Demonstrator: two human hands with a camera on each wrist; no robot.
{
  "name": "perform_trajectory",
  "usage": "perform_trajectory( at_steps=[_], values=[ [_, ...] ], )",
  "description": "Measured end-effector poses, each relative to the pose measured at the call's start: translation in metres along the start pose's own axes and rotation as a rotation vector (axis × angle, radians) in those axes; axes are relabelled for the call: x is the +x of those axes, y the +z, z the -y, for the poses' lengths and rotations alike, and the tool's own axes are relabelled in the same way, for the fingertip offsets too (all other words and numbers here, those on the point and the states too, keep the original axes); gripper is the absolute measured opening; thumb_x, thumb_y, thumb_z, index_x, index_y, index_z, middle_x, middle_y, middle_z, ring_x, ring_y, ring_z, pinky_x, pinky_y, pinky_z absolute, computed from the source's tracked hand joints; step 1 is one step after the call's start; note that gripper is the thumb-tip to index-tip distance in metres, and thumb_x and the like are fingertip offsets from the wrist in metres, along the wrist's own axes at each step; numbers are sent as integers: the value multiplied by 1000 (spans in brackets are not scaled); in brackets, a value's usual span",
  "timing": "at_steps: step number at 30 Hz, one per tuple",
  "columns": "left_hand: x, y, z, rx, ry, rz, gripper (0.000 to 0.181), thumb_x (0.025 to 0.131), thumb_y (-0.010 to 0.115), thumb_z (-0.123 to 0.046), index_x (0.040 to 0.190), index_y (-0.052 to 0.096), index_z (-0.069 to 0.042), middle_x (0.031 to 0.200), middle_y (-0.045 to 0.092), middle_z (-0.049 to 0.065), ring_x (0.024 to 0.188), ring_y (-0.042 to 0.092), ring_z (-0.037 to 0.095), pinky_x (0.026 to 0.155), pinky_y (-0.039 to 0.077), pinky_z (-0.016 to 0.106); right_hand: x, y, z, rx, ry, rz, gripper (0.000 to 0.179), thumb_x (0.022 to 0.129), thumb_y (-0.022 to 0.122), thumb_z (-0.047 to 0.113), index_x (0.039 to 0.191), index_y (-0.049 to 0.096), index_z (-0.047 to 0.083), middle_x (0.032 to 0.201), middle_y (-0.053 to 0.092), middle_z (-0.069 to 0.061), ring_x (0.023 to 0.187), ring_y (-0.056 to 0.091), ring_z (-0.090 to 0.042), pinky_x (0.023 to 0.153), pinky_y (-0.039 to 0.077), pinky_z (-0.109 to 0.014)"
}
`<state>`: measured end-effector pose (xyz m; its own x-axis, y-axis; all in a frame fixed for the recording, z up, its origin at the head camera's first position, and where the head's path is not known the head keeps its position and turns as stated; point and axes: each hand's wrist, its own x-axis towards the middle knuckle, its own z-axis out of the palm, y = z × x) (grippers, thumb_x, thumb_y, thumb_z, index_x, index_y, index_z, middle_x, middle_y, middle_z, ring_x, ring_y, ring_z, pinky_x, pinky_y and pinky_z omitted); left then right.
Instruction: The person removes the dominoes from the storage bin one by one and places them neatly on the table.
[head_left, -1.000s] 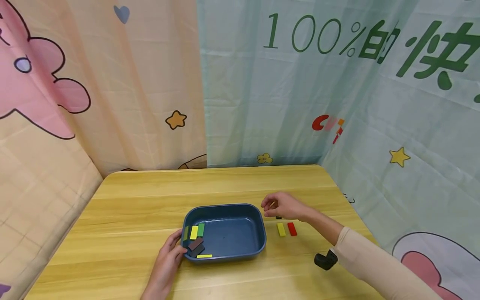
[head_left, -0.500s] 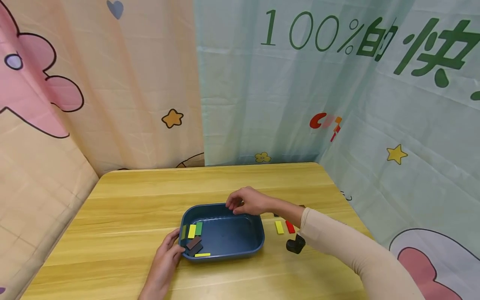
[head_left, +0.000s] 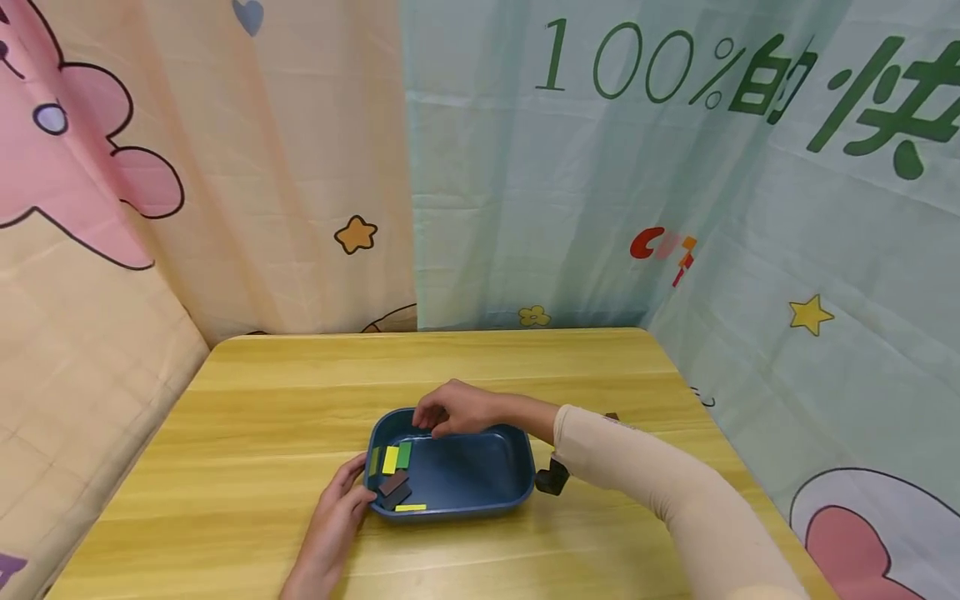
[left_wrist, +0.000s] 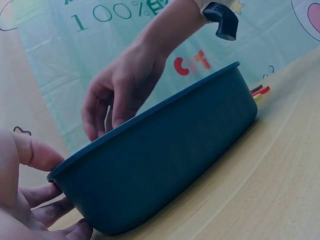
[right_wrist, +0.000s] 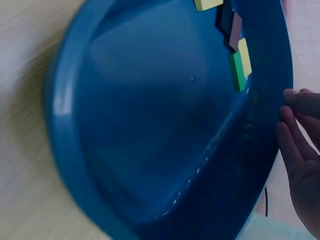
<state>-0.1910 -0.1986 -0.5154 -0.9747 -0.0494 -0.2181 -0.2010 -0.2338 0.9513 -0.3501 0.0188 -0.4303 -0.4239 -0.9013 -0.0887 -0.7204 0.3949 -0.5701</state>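
A blue plastic tub (head_left: 472,507) stands on the table. My left hand (head_left: 339,508) grips its left end, thumb at the rim and fingers against the outer wall. Over the back rim hovers my right hand (head_left: 459,408), fingers loosely bent and pointing down, nothing visible between them. Blocks lie inside at the tub's left end: a green block (head_left: 404,455), a yellow block (head_left: 390,460), a brown block (head_left: 393,482), a dark block (head_left: 396,497) and another yellow block (head_left: 410,507) along the front wall. In the right wrist view, the right fingertips (right_wrist: 282,129) are beside the rim.
To the right of the tub, a red block (left_wrist: 262,91) lies near a yellow one in the left wrist view; the right sleeve (head_left: 637,467) hides them in the head view. A black wrist camera (head_left: 552,478) hangs below that sleeve. Printed curtains (head_left: 495,208) stand behind the wooden table (head_left: 300,375).
My right hand has moved left from beside the tub's right end to over its back rim. My left hand keeps its hold, and the blocks inside lie as before.
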Motion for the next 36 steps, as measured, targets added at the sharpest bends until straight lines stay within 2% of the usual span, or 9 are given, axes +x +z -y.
perform_trajectory(
  at_steps=[5,15,23,30,36],
  values=[
    [2,6,0,-22,27,18,61,97,47,3,156,32,3,162,26,21,132,42,27,93,43,20,8,2,1,-90,-21,43,32,93,74,-2,124,70,2,116,72,-6,102,65,-8,89,49,-16],
    [-2,3,0,-16,2,-3,61,96,47,3,155,34,1,162,28,19,135,41,27,93,43,18,34,17,-2,-190,-94,125,32,93,75,3,125,71,5,121,71,-4,110,65,-6,92,46,-13],
    [-3,2,0,-9,2,-3,60,97,47,3,155,33,1,162,27,20,136,41,27,93,43,18,43,30,-6,-319,-144,180,32,94,76,8,126,71,9,122,70,1,110,62,-4,95,43,-14],
    [-3,0,0,-11,1,-9,60,97,46,2,156,33,1,162,26,20,136,40,27,92,43,18,47,38,-10,-393,-131,213,32,95,75,12,127,72,11,123,69,2,110,60,-6,95,43,-16],
    [-3,0,0,-14,10,-16,60,96,47,4,155,34,2,161,29,19,133,43,25,93,43,19,50,38,-10,-459,-202,231,31,92,78,9,123,74,12,121,68,1,111,60,-6,96,44,-16]
  ],
)
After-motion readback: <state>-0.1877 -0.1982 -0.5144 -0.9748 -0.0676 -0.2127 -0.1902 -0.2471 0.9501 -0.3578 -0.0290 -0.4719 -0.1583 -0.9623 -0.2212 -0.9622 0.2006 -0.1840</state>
